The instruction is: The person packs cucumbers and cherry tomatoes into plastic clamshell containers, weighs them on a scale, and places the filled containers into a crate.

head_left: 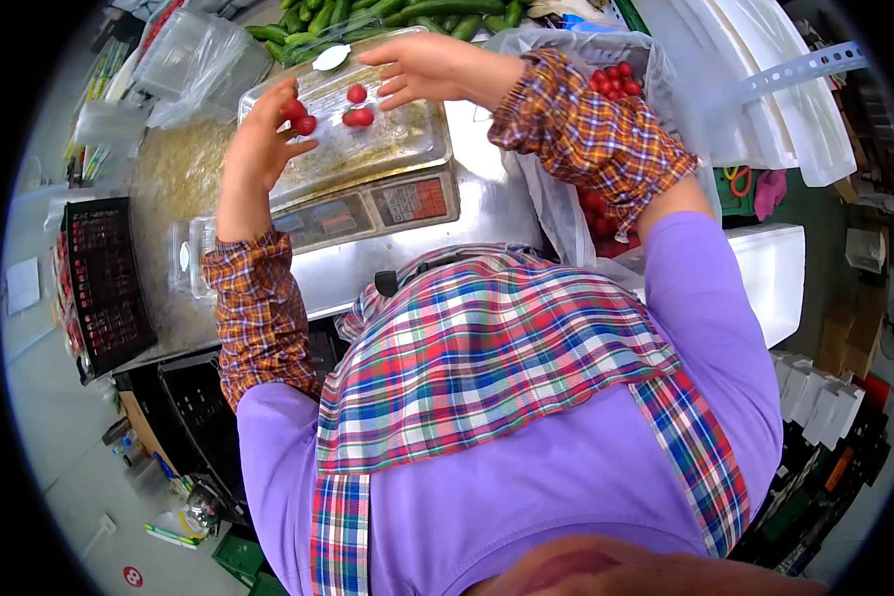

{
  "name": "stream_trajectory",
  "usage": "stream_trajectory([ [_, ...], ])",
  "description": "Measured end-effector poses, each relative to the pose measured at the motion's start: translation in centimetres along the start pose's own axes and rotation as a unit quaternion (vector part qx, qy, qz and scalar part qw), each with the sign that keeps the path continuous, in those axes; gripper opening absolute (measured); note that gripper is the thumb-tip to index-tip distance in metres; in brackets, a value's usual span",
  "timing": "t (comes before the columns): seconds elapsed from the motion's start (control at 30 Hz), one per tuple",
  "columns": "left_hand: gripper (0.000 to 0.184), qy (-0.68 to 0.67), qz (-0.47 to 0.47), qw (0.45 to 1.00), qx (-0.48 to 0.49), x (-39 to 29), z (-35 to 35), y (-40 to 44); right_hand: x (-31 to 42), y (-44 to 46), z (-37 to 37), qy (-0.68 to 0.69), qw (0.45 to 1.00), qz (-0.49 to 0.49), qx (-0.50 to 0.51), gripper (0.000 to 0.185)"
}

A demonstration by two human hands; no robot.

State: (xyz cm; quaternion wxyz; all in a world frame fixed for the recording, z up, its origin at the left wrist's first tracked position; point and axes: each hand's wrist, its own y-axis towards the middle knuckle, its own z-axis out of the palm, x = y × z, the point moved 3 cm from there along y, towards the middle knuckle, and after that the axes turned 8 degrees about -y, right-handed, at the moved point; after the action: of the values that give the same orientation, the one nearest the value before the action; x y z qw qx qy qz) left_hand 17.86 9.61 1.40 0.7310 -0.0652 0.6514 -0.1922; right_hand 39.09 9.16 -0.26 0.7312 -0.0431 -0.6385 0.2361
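A clear plastic container (pixel 397 149) rests on a weighing scale (pixel 412 202) in front of me. Small red fruits (pixel 358 117) lie in its middle. At its left side my left hand (pixel 261 134) is spread, with red fruits (pixel 303 124) right beside its fingers; whether it touches them I cannot tell. My right hand (pixel 417 70) reaches over the container's far right part, fingers apart and nothing in them. A white oval label (pixel 331 58) shows near the container's far edge.
Green cucumbers (pixel 368 14) are piled beyond the scale. To the right, a bag-lined crate (pixel 556 199) holds more red fruits (pixel 616 81). Plastic-wrapped clear containers (pixel 194 65) stand at the far left, a black crate (pixel 107 283) at the left edge. A white foam box (pixel 773 278) is at the right.
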Motion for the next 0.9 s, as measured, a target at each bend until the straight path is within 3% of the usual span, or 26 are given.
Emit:
stream_trajectory([
  [0.07,0.039,0.156,0.039,0.986,-0.049,0.3,0.2,-0.6,0.6,-2.0,-2.5,-0.024,0.998,-0.060,0.026,0.057],
  [0.17,0.034,0.334,0.108,0.936,-0.005,1.2,-0.9,0.5,1.2,-6.5,-8.5,-0.093,0.984,-0.150,0.028,0.051],
  [0.2,0.032,0.310,0.115,0.944,0.009,1.3,-0.9,0.8,0.5,-7.2,-11.1,-0.100,0.978,-0.183,-0.011,0.039],
  [0.23,0.032,0.280,0.112,0.953,0.012,1.0,0.0,0.2,2.2,-11.2,-10.6,-0.052,0.986,-0.123,-0.100,0.013],
  [0.3,0.032,0.264,0.131,0.955,0.018,0.9,0.7,0.1,-1.8,-10.9,-19.3,-0.176,0.978,-0.107,-0.031,0.016],
  [0.4,0.026,0.238,0.160,0.957,0.033,1.3,3.1,-0.5,-3.2,-15.9,-20.6,-0.425,0.873,0.032,-0.236,0.029],
  [0.43,0.024,0.225,0.168,0.959,0.038,1.6,3.9,-0.7,-4.9,-16.3,-21.5,-0.412,0.879,0.013,-0.238,0.023],
  [0.5,0.022,0.202,0.166,0.962,0.080,2.8,5.6,-1.0,-8.5,-16.2,-22.6,-0.514,0.822,-0.152,-0.190,0.021],
  [0.57,0.022,0.195,0.166,0.960,0.115,4.0,7.5,-1.6,-10.3,-16.4,-21.2,-0.571,0.789,-0.180,-0.137,0.025],
  [0.63,0.022,0.186,0.150,0.962,0.131,5.2,9.1,-2.1,-11.4,-15.8,-19.6,-0.676,0.711,-0.188,-0.051,0.049],
  [0.7,0.022,0.190,0.142,0.960,0.147,6.2,10.4,-2.7,-11.8,-15.4,-17.8,-0.714,0.659,-0.237,-0.019,0.057],
  [0.83,0.021,0.183,0.113,0.962,0.169,7.7,11.4,-3.7,-12.1,-14.5,-15.4,-0.750,0.652,-0.112,-0.031,0.069],
  [0.9,0.021,0.181,0.102,0.963,0.168,8.1,11.3,-4.2,-13.2,-13.4,-16.4,-0.723,0.683,-0.104,-0.033,0.071],
])
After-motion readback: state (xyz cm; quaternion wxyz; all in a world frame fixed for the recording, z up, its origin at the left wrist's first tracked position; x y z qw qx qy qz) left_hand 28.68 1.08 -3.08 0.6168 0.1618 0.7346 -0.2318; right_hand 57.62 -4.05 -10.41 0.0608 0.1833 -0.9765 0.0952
